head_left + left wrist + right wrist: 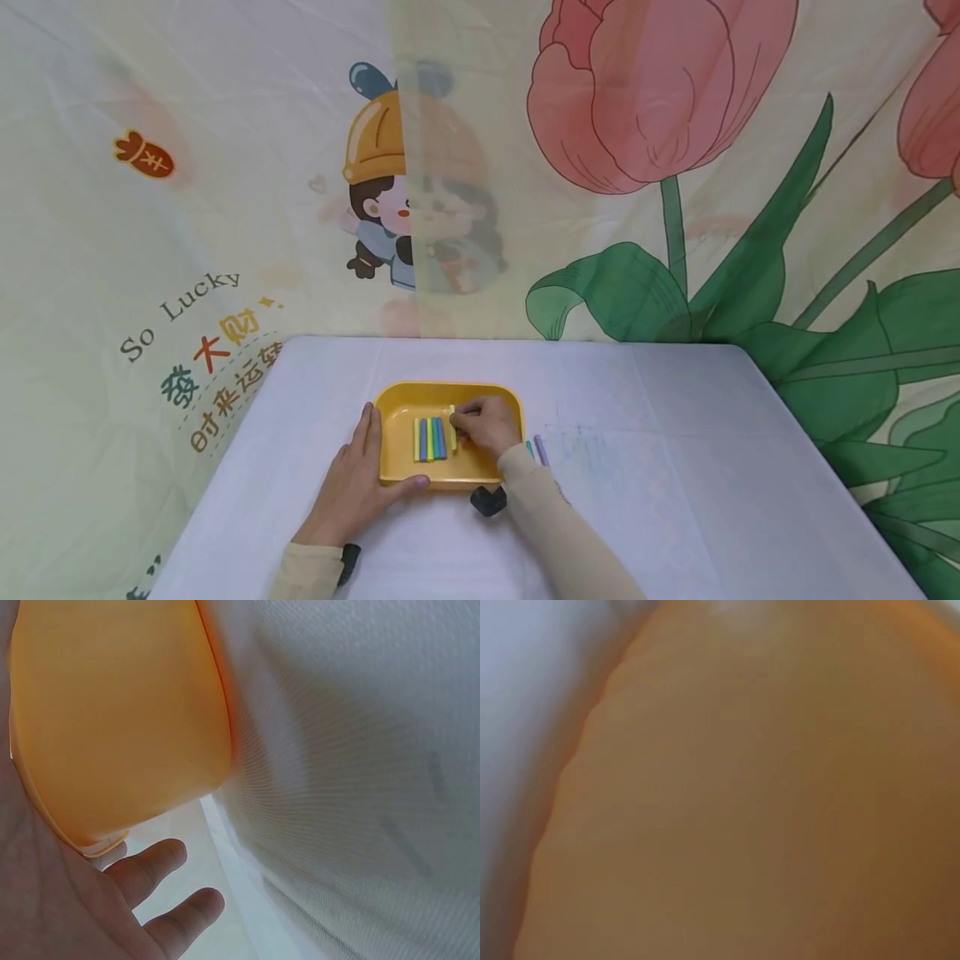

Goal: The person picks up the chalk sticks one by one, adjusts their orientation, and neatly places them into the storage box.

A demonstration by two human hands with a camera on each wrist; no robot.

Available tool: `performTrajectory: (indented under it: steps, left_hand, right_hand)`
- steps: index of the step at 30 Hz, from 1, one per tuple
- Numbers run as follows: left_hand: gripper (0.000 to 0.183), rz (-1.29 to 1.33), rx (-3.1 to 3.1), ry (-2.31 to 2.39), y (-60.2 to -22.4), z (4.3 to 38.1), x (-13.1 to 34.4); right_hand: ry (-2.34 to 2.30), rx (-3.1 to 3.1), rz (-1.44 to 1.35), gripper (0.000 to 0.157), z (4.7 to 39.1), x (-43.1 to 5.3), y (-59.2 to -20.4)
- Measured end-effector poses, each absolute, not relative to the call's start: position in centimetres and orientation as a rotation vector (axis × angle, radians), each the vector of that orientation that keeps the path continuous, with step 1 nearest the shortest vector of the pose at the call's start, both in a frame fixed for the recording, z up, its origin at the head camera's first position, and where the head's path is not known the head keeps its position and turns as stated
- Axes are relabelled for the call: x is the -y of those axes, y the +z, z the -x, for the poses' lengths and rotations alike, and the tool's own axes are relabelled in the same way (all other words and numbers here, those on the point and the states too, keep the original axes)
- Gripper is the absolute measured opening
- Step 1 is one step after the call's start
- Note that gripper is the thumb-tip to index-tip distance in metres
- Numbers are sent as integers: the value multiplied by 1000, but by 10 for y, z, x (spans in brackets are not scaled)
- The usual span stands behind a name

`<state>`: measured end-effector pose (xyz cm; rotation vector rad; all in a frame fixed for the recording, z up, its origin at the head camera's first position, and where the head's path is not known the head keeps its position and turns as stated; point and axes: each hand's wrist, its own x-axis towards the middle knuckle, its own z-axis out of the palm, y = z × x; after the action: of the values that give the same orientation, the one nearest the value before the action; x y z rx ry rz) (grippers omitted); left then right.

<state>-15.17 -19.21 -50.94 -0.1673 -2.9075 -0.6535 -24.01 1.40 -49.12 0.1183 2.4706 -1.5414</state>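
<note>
A yellow tray point(397, 473) stands on the white-covered table. Inside it several chalk sticks point(429, 439) in yellow, blue and green lie side by side in an upright row. My right hand point(489, 423) is over the tray's right half and pinches a yellow chalk stick point(453, 440) just right of that row. Along the left side, my left hand point(358, 477) rests against the tray, fingers extended and thumb at the front rim. The left wrist view shows the tray's outer wall point(120, 712) against the palm, with spread fingers point(184, 919) below. Blurred tray point(727, 795) fills most of the right wrist view.
Right of the tray, partly behind my right wrist, lie a purple chalk stick point(542, 451) and a green one point(530, 450). Faint bluish-green smudges point(588, 450) mark the tablecloth. A patterned cloth point(465, 317) hangs behind the table.
</note>
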Motion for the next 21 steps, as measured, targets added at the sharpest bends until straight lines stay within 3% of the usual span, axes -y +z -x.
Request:
performTrajectory:
  steps: [21]
  left_hand:
    - [127, 151, 2921, -684, -508, 151, 191]
  right_hand:
    - [-1355, -2569, -78, 10, 240, -4, -496]
